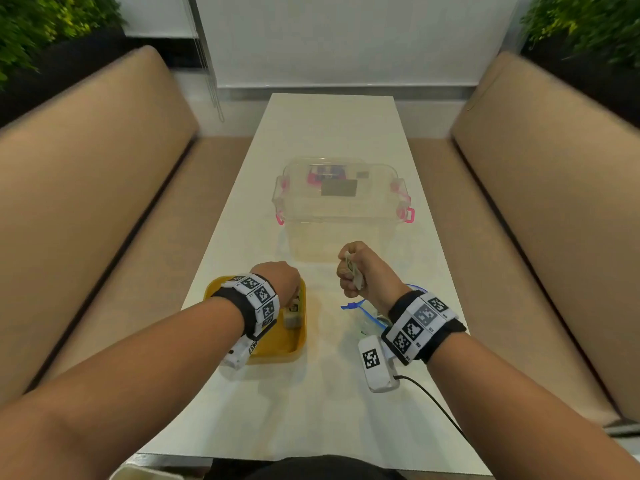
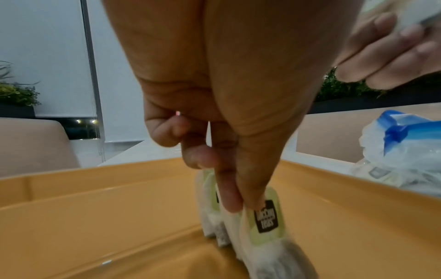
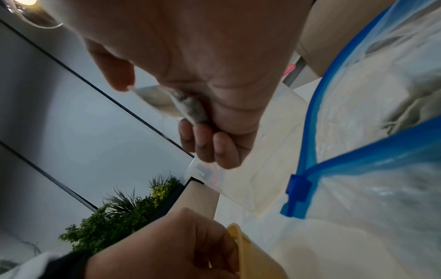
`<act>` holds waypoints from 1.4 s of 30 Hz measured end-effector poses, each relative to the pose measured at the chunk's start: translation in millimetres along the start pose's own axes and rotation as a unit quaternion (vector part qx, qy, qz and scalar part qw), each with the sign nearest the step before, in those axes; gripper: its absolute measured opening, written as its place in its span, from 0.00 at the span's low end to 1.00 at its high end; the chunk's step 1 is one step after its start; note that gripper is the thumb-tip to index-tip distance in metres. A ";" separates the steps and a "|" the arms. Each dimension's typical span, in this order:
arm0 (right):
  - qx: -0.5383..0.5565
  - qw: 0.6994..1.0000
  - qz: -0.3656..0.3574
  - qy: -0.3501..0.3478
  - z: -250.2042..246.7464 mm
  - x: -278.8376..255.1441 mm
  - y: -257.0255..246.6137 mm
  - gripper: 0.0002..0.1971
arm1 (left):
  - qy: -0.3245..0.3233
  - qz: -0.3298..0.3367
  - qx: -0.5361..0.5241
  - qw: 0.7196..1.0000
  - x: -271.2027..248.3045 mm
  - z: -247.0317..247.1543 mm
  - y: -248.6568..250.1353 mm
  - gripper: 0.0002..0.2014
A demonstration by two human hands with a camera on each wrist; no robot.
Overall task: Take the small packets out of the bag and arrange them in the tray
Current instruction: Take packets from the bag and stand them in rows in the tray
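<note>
A yellow tray (image 1: 277,346) sits on the table at the near left, also in the left wrist view (image 2: 95,217). My left hand (image 1: 282,282) reaches down into it and pinches a white packet with a black label (image 2: 264,219) between thumb and fingers (image 2: 229,198). More packets (image 2: 210,207) stand beside it in the tray. My right hand (image 1: 353,271) is raised above the table and grips another small packet (image 1: 352,268), seen also in the right wrist view (image 3: 176,102). The clear zip bag with a blue seal (image 1: 367,311) lies under my right wrist, packets showing inside (image 3: 381,94).
A clear plastic box with pink latches (image 1: 341,199) stands mid-table beyond my hands. Tan bench seats (image 1: 104,202) run along both sides. A black cable (image 1: 433,403) trails from my right wrist across the near table. Plants (image 1: 41,29) fill the far corners.
</note>
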State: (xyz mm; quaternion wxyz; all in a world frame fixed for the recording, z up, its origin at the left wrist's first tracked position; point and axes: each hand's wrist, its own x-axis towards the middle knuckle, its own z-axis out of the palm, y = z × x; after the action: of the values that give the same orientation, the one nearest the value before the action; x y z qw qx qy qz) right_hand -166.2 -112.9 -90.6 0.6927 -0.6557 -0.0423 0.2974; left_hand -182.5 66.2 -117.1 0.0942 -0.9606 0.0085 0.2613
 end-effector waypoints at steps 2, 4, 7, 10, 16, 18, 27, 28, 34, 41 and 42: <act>-0.027 1.000 -0.011 0.009 -3.5 -0.6 2.4 0.07 | 0.007 -0.004 0.008 1.000 2.4 0.6 0.2 0.08; -0.064 0.997 -0.033 0.008 -7.5 -2.3 6.0 0.12 | 0.006 -0.007 0.008 1.000 2.9 1.3 -0.5 0.07; -0.078 0.996 -0.035 0.001 -10.2 -2.0 9.0 0.07 | 0.021 -0.008 -0.018 1.000 0.0 -1.7 -6.1 0.07; -0.112 0.992 -0.057 -0.016 -10.0 -1.1 13.0 0.01 | 0.088 0.032 -0.092 0.991 -12.7 -18.8 -19.7 0.14; -0.123 0.988 -0.090 -0.019 -2.4 4.8 23.9 0.05 | 0.180 0.151 -0.231 0.944 -54.1 -55.1 -22.4 0.15; -0.118 0.989 -0.087 -0.025 2.6 5.9 23.8 0.06 | 0.216 0.143 -0.222 0.940 -57.6 -57.7 -19.5 0.09; -0.224 0.971 -0.085 0.007 9.3 6.4 23.8 0.08 | 0.234 0.108 -0.184 0.948 -64.6 -51.4 -17.8 0.06; -0.229 0.970 -0.082 0.002 10.0 8.0 25.1 0.07 | 0.230 0.102 -0.182 0.951 -64.4 -49.5 -18.6 0.06; -0.335 0.942 -0.029 -0.002 17.8 15.1 51.7 0.20 | 0.205 0.030 -0.166 0.964 -59.3 -31.3 -34.7 0.05; -0.390 0.920 0.031 -0.014 36.5 14.6 65.7 0.26 | -0.021 0.034 -0.083 0.996 -34.5 3.0 -17.0 0.07; -0.388 0.921 0.036 -0.020 38.4 14.9 65.5 0.27 | -0.040 0.032 -0.072 0.996 -28.2 5.9 -13.6 0.09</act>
State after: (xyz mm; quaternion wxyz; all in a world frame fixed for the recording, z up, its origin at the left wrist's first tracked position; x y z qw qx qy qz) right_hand -194.6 -74.4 -151.4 0.3714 -0.8684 -0.1442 0.2953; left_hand -208.9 79.7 -105.5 0.0166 -0.9529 0.0166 0.3025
